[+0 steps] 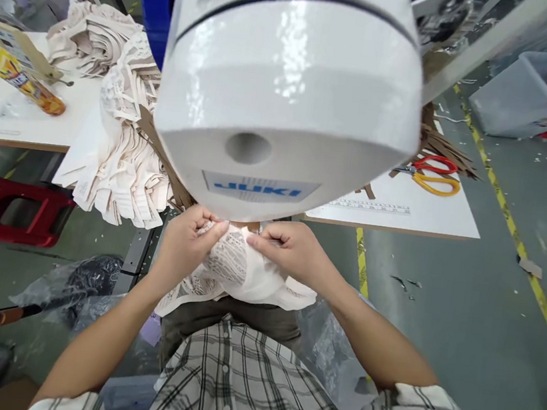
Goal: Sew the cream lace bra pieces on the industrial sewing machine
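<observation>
A piece of cream lace fabric (228,259) hangs over my lap at the front edge of a white sewing machine (289,86). My left hand (187,237) pinches its upper left edge between thumb and fingers. On the other side, my right hand (293,248) grips the plain part of the same fabric, thumb on top. Both hands are just below the machine head, which hides the needle area. Close to my left hand, a stack of cream fabric pieces (123,175) lies fanned out, with brown strips (163,157) beside it.
Scissors (436,176) with red and yellow handles lie on the white table (453,215) at right. A drink bottle (22,81) and another fabric bundle (96,37) are at left. A red stool (6,207) stands left; a clear plastic bin (515,89) sits far right.
</observation>
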Action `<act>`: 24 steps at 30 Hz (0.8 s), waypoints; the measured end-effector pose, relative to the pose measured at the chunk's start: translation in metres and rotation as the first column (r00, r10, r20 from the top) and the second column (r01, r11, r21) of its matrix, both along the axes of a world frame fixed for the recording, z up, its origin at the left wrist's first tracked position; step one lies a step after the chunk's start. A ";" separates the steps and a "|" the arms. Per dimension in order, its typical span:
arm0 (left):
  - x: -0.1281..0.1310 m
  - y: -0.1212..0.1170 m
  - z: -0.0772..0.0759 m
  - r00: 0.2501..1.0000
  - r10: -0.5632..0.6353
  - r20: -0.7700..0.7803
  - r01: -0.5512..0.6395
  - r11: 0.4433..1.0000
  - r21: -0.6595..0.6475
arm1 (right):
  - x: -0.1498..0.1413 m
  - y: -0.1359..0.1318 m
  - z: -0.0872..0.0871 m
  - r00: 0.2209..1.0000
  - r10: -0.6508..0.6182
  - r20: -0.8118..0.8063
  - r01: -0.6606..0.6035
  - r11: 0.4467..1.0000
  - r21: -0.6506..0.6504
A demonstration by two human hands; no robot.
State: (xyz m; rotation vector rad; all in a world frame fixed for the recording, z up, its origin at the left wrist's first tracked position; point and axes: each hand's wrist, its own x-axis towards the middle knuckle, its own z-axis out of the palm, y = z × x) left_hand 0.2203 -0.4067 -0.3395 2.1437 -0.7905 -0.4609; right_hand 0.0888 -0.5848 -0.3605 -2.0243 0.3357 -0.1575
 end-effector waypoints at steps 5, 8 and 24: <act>0.011 -0.019 -0.009 0.997 0.046 0.063 -0.038 0.993 -0.113 | 0.015 -0.007 0.002 0.996 -0.047 -0.077 0.053 0.995 0.079; 0.016 -0.022 -0.009 0.993 0.029 0.118 -0.014 0.992 -0.128 | 0.018 -0.010 0.004 0.994 -0.057 -0.088 0.065 0.995 0.081; 0.014 0.007 -0.034 0.984 0.134 0.114 -0.120 0.985 -0.122 | 0.000 -0.011 -0.031 0.996 -0.061 -0.062 0.073 0.976 0.204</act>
